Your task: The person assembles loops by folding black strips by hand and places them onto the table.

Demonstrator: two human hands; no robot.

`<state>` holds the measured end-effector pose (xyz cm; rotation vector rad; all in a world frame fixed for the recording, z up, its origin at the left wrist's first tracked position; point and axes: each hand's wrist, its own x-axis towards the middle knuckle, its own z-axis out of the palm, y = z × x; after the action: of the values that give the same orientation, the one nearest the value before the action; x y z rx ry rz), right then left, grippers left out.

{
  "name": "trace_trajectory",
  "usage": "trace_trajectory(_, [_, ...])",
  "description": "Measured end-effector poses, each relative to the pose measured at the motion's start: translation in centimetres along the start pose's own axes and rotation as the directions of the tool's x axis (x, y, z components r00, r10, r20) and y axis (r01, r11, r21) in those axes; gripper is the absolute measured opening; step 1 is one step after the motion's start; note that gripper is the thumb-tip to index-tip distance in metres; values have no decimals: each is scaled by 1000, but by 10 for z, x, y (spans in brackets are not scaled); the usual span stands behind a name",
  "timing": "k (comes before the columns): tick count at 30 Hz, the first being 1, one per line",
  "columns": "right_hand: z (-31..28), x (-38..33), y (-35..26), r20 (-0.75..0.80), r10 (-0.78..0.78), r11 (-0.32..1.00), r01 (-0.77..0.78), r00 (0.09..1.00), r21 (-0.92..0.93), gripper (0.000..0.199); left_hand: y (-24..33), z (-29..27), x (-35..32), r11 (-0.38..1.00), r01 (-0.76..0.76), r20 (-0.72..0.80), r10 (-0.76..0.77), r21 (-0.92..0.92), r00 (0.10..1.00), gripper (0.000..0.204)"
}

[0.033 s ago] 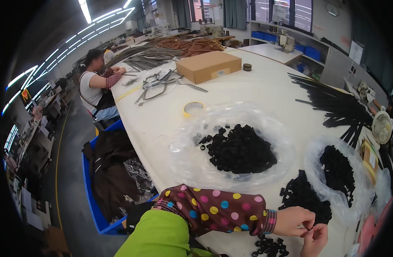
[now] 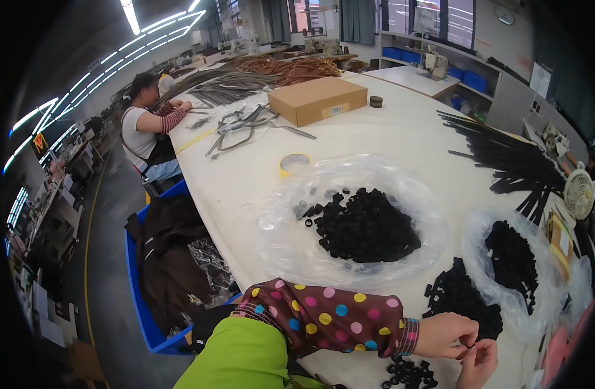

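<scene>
Pinching a small black part between both hands at the table's near edge

Working from the head view, I see my left hand (image 2: 443, 334) reach across from a polka-dot sleeve (image 2: 330, 318), its fingers curled shut, thumb and forefinger nipped on a small black piece (image 2: 467, 346). My right hand (image 2: 477, 364) comes up just below and to the right of it, fingertips closed on the same piece, so the two hands touch there. The piece is too small for me to tell its shape or long axis.

Directly beneath the hands, at the lower edge of the picture, lies a loose cluster of black rings (image 2: 407, 374). Just above the left hand, almost touching its knuckles, sits a loose black heap (image 2: 463, 301) on the white table (image 2: 401, 129). Up and to the right of the hands a clear bag of black parts (image 2: 512, 259) stands open; up and to the left is a wider clear plastic sheet (image 2: 291, 240) carrying the largest black pile (image 2: 365, 227). The left hand is the nearer to that pile, the right to the bag.

Room is tight: the table's near edge runs close under the wrists. Beyond the piles are a yellow tape roll (image 2: 294, 162), a cardboard box (image 2: 317, 100) and black strips (image 2: 505, 155) far right. Another person (image 2: 148, 133) sits well away at the far left.
</scene>
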<state>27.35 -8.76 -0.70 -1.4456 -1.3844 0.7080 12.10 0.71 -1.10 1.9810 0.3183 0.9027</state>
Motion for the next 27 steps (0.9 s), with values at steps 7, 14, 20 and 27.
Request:
trace_trajectory(7, [-29, 5, -12, 299, 200, 949, -261, 933, 179, 10, 15, -12, 1, 939, 258, 161, -225, -228, 961, 17])
trace_trajectory(14, [-25, 17, 1, 477, 173, 900, -336, 862, 280, 15, 10, -22, -5, 934, 311, 289, -253, -176, 923, 16])
trace_trajectory(20, [-20, 16, -1, 338, 190, 954, -255, 922, 159, 14, 4, -16, 7, 850, 506, 399, -417, -147, 816, 14])
trace_trajectory(27, [-17, 6, -4, 524, 147, 573, -504, 839, 646, 8, 6, -23, 4, 557, 583, 593, -189, -591, 783, 20])
